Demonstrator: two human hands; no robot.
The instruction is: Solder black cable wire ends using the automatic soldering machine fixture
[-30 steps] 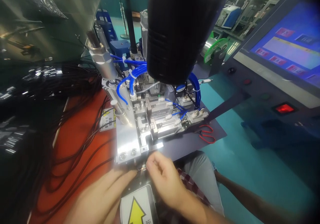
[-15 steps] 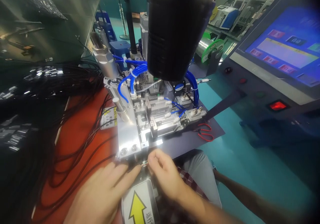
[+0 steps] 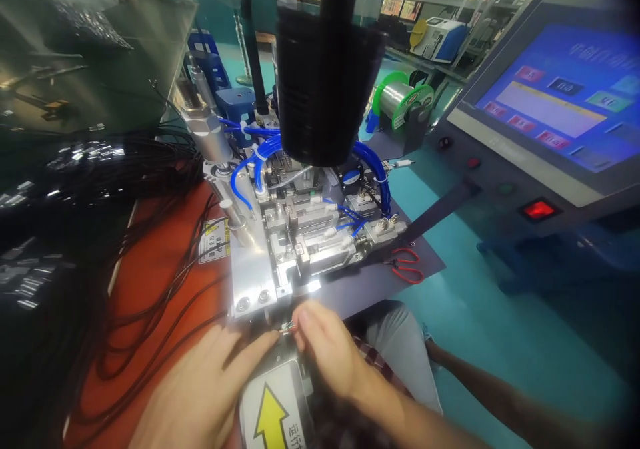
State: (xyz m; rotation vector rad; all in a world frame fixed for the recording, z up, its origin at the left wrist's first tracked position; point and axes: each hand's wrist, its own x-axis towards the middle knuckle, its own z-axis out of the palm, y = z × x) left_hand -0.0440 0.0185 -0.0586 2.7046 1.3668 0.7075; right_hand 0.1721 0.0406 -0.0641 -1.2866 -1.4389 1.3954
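Right hand (image 3: 327,345) pinching fine wires (image 3: 287,328) just below a silver metal plate (image 3: 254,269), a fingertip of the left hand (image 3: 195,382) close beside them.
The hands are near but apart; whether the left grips anything cannot be told. Nearby are a yellow arrow label (image 3: 271,412), black cables (image 3: 167,312) on an orange-red tabletop (image 3: 160,219), a red-handled tool (image 3: 407,278), a green-flanged wire spool (image 3: 391,99) and a lit touchscreen (image 3: 555,105).
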